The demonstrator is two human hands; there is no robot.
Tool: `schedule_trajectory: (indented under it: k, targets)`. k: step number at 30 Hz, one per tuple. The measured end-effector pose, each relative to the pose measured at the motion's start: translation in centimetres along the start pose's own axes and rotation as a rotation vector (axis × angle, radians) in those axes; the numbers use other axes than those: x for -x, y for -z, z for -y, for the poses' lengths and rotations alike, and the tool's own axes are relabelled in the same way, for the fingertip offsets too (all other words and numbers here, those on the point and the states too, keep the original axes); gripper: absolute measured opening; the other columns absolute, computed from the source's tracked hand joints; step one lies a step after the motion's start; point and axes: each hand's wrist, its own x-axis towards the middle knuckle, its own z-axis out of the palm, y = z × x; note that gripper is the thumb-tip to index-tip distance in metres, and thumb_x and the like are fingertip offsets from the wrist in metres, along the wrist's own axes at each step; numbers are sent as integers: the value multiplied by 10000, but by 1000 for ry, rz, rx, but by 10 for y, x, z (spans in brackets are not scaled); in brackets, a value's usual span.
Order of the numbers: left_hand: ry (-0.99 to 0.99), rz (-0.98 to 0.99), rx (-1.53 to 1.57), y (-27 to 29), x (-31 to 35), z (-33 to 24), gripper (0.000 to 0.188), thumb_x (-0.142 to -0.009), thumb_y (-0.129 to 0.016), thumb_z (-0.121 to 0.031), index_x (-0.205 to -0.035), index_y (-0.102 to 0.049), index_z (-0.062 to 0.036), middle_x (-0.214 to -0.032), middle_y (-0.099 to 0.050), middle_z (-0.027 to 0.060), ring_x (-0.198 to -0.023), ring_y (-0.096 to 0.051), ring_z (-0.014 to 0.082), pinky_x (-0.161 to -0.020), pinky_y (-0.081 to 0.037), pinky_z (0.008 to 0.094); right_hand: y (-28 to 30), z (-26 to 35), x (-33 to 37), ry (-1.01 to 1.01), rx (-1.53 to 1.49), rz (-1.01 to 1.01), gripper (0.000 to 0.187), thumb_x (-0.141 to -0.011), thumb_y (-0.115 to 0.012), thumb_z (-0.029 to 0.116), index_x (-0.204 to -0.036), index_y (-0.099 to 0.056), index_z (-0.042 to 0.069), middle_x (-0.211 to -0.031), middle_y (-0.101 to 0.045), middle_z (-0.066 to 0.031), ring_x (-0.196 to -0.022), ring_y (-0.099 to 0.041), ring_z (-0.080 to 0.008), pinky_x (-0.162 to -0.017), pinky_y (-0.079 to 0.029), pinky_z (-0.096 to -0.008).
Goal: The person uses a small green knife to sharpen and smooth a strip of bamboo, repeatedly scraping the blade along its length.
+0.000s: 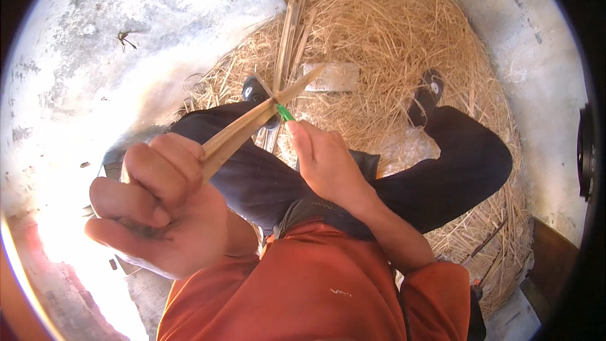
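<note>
My left hand point(167, 205), large and close at the left, has its fingers curled round the near end of a pale split bamboo-like strip point(243, 127). The strip slants up and away to the right, over my left leg, and narrows to a tip. My right hand point(325, 158) is closed on a small green-handled tool point(285, 112), which meets the strip partway along. Its working end is too small to make out. A thin sliver point(262, 84) sticks out to the left at that same spot.
Straw-like shavings point(398, 12) lie heaped ahead and to the right. Several long strips point(289, 31) lie beyond my left shoe point(254, 93). A pale flat block point(332, 77) sits between my feet. Whitish worn surfaces point(158, 6) flank the heap, and my right shoe point(427, 96) rests in the shavings.
</note>
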Motion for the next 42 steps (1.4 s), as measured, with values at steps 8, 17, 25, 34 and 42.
schedule_trajectory:
  k: [8, 17, 25, 34, 42]
  targets:
    - [-48, 152, 218, -6, -4, 6, 258, -948, -339, -204, -703, -323, -125, -529, -276, 9, -411, -218, 112, -427, -243, 277, 6, 28, 4, -51, 270, 26, 338, -970, -436, 274, -800, -523, -5, -549, -494, -230, -518, -523, -423, -477, -412, -460]
    - [-46, 193, 238, -6, -10, 12, 356, -1007, -287, -268, -675, -303, -138, -528, -255, 7, -415, -206, 114, -431, -249, 285, 15, 60, 5, 60, 279, -40, 380, -974, -444, 300, -787, -552, -13, -503, -524, -226, -494, -567, -418, -426, -437, -484]
    - [5, 209, 233, 1, -7, 3, 421, -1013, -267, -393, -680, -311, -140, -537, -238, 4, -416, -200, 119, -434, -247, 288, 12, 15, -3, -41, 429, -39, 401, -971, -441, 327, -796, -563, -12, -519, -533, -246, -506, -572, -426, -457, -443, -500]
    - [-37, 173, 216, 5, -23, 14, 450, -1012, -251, -390, -628, -291, -158, -523, -245, -10, -418, -199, 102, -426, -217, 260, 13, -13, -10, -92, 491, -14, 317, -962, -469, 218, -778, -543, -30, -521, -516, -226, -498, -536, -428, -459, -409, -480]
    - [-10, 273, 167, 2, -23, 12, 455, -1011, -214, -421, -633, -293, -181, -532, -258, -3, -424, -224, 108, -428, -222, 252, 15, -59, -19, -235, 495, 53, 385, -975, -439, 268, -780, -566, -38, -550, -540, -236, -522, -562, -419, -491, -442, -478]
